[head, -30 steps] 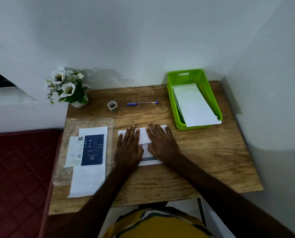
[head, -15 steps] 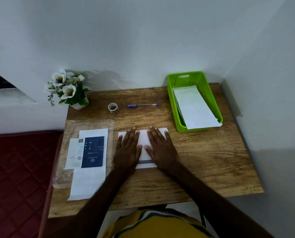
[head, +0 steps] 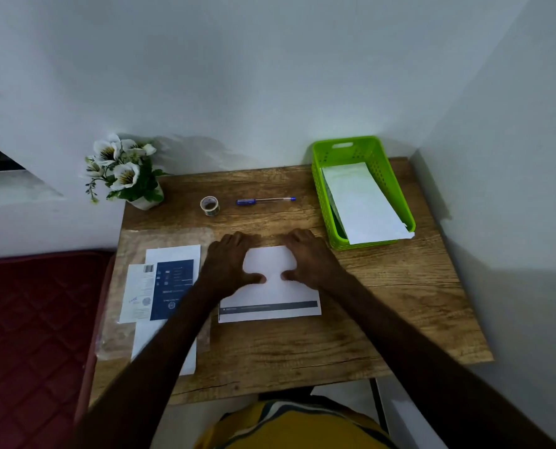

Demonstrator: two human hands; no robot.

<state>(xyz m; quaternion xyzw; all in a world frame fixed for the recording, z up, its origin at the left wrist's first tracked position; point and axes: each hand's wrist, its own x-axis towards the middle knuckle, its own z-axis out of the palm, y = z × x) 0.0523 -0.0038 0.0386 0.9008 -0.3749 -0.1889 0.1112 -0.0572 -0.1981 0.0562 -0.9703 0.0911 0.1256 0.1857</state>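
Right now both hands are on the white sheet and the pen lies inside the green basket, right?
No: the head view shows the pen on the table, left of the green basket. The left hand and right hand are on the white sheet.

Bare forearms point(head: 160, 345) — yellow garment point(head: 296, 429), dark and pale stripes.

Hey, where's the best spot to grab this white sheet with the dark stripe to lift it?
The far edge, coming from above. The white sheet lies flat on the table, so only an edge gives purchase; the left hand and right hand sit there, fingers curled at that edge, thumbs on top.
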